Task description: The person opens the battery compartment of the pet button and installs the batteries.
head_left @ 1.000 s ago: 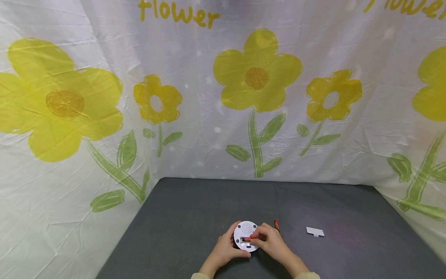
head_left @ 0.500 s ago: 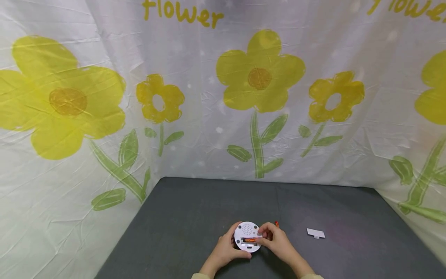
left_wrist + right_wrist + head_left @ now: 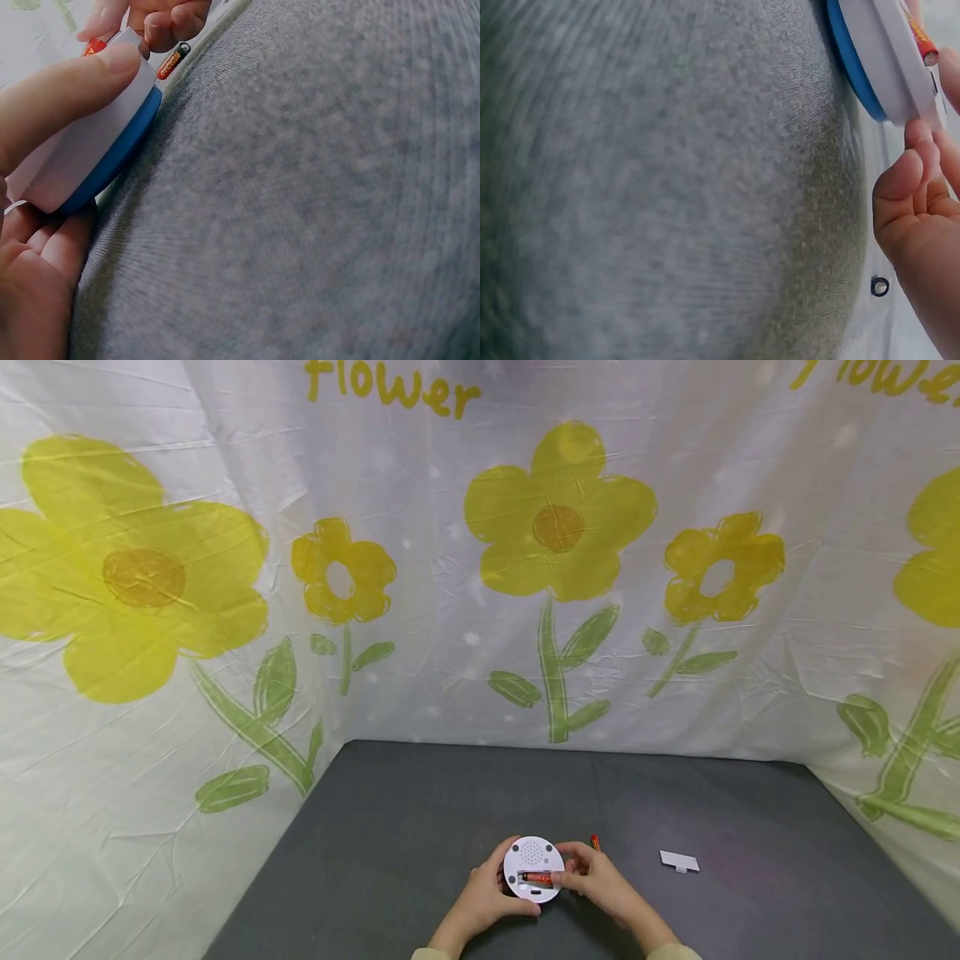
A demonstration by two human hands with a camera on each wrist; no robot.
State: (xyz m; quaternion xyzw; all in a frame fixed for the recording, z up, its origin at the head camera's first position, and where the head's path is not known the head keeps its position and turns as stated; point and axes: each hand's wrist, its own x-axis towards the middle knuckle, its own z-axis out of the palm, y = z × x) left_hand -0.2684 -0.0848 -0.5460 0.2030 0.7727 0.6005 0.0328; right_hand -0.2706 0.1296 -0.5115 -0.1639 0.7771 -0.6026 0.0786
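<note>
A round white device (image 3: 532,853) with a speaker grille, dark feet and an uncovered battery compartment faces up. Its blue side (image 3: 124,154) is underneath in the left wrist view. My left hand (image 3: 483,889) holds it from the left, thumb along the near edge and fingers around the far side. A red battery (image 3: 536,877) lies in the compartment, its end (image 3: 930,57) sticking up slightly in the right wrist view. My right hand (image 3: 596,878) has its thumb on the battery's right end, the other fingers curled at the device's rim.
A second red-and-black battery (image 3: 596,842) lies on the dark grey table (image 3: 420,793), just beyond my right hand. Farther right lies a white battery cover (image 3: 679,860) with a small tab. A white flower-printed curtain (image 3: 435,693) borders the table at the back and sides.
My right fingers have drawn back toward the device's right rim, uncovering more of the battery in the compartment. The thumb stays on its right end. My left hand keeps its hold.
</note>
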